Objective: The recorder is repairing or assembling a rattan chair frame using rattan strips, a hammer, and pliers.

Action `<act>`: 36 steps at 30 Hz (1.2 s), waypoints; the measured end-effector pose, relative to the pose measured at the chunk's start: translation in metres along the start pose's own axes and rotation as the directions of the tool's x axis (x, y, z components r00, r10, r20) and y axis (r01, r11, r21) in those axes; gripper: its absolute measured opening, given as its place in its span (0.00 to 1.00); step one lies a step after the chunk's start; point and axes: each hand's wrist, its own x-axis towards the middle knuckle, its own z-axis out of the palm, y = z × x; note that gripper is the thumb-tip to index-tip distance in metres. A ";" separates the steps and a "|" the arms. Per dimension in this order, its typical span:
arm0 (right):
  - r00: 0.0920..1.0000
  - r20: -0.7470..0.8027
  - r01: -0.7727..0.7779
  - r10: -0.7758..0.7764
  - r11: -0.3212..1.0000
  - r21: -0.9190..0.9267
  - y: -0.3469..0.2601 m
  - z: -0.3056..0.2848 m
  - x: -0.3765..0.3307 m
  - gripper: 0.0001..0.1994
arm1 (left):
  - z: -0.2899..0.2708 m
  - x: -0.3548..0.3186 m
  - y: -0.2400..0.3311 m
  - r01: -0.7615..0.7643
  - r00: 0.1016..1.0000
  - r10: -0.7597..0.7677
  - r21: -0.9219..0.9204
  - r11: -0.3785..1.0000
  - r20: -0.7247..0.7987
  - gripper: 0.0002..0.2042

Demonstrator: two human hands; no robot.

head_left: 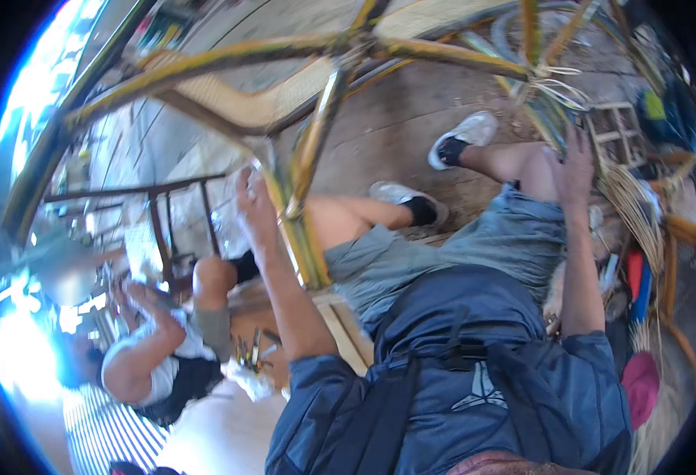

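Note:
A large frame of yellow-green bamboo-like poles (229,57) spans the space in front of me, its joints bound with pale strips. My left hand (254,207) is raised beside the frame's lower left upright (304,241), fingers stretched upward; nothing shows in its grasp. On the right, my right hand (576,162) lies against the lower end of a slanting pole (549,119), close to my knee. Its fingers look straight and slightly apart. Loose pale binding strips (560,87) loop out from the joint above that hand.
A person (154,348) sits at the left, hands raised together. Several hand tools (253,348) lie near that person. A bundle of pale strips (633,210) hangs at the right, near a small wooden grid (618,136). A woven panel (265,107) lies beyond the frame.

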 end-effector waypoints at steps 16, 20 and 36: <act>0.997 -0.053 0.061 -0.061 0.998 0.000 0.003 0.012 0.000 0.28 | 0.041 0.068 -0.095 0.626 0.765 -0.414 -0.420 0.657 0.493 0.12; 0.995 -0.059 0.075 -0.075 0.997 0.010 0.012 0.017 0.000 0.28 | 0.044 0.068 -0.102 0.685 0.719 -0.395 -0.485 0.544 0.573 0.10; 0.993 -0.076 0.091 -0.092 0.996 -0.016 0.015 0.019 0.004 0.30 | 0.041 0.057 -0.073 0.384 0.912 -0.343 -0.175 0.906 0.225 0.12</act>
